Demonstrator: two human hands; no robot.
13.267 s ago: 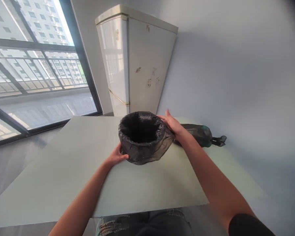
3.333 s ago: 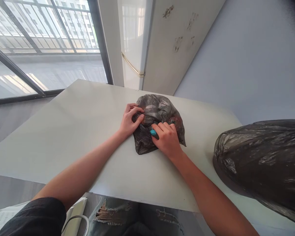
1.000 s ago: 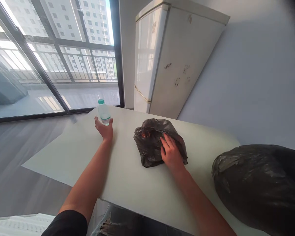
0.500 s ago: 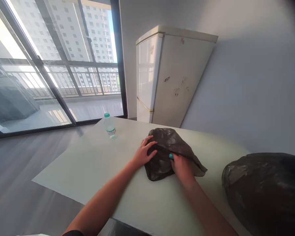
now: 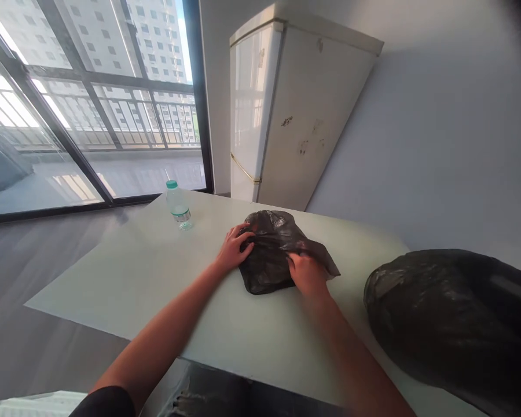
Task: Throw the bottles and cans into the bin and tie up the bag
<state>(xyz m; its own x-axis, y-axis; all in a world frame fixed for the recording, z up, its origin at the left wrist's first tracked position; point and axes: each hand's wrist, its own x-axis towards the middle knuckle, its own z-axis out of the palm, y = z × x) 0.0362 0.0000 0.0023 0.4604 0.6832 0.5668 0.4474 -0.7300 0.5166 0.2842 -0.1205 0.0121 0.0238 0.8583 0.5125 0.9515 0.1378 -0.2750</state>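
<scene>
A small black plastic bag [image 5: 272, 249] with lumpy contents lies in the middle of the pale table [image 5: 156, 278]. My left hand [image 5: 234, 248] grips the bag's left edge, fingers curled into the plastic. My right hand [image 5: 306, 272] pinches the bag's near right side, fingers closed on the film. A small clear water bottle [image 5: 178, 205] with a green cap stands upright on the table, well to the left of my left hand.
A larger bin lined with a black bag [image 5: 451, 313] sits at the table's right end. A worn white fridge [image 5: 282, 110] stands behind the table against the wall. Big windows [image 5: 82, 110] fill the left side.
A second ago my left hand was out at the bottle; it let go, left it standing, and came back to the bag. Both hands now grip the bag.
</scene>
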